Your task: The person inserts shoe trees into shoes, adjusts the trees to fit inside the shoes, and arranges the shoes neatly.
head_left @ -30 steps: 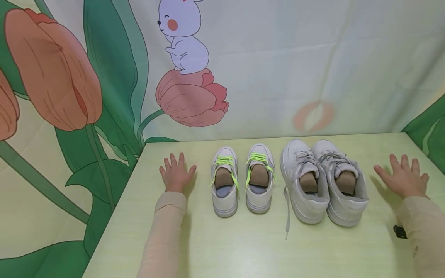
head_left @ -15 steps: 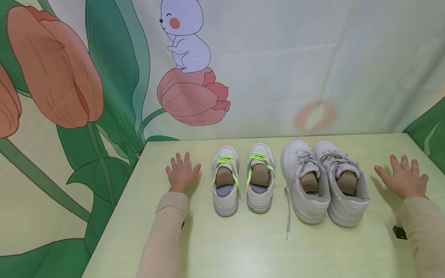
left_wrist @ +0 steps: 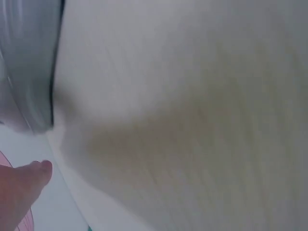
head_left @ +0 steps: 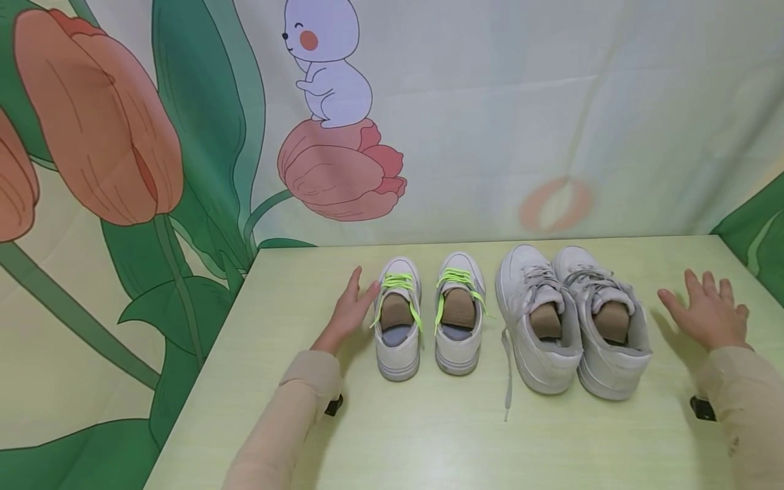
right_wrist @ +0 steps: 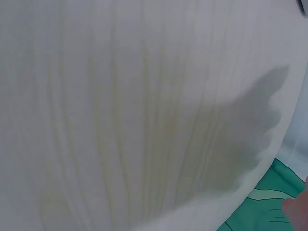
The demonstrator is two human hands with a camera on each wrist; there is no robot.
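My left hand (head_left: 347, 312) is turned on edge just left of a small white sneaker (head_left: 398, 357), its fingers fairly straight and holding nothing. That sneaker and its mate (head_left: 456, 359) have bright green laces and brown inserts. In the left wrist view the side of a light shoe (left_wrist: 29, 62) shows at the upper left, with a fingertip (left_wrist: 41, 173) below it. My right hand (head_left: 710, 312) is spread with nothing in it, to the right of two larger white sneakers (head_left: 548, 371) with grey laces. In the right wrist view mostly tabletop and the hand's shadow show.
The shoes stand in a row on a pale wooden table (head_left: 429, 435), toes toward the back edge. One loose grey lace (head_left: 508, 374) trails on the table beside the larger pair. Behind hangs a cloth backdrop (head_left: 465, 122) printed with tulips and a white rabbit.
My left hand has moved right toward the nearest small sneaker and turned from palm down onto its edge. The right hand has barely shifted. The shoes have stayed put.
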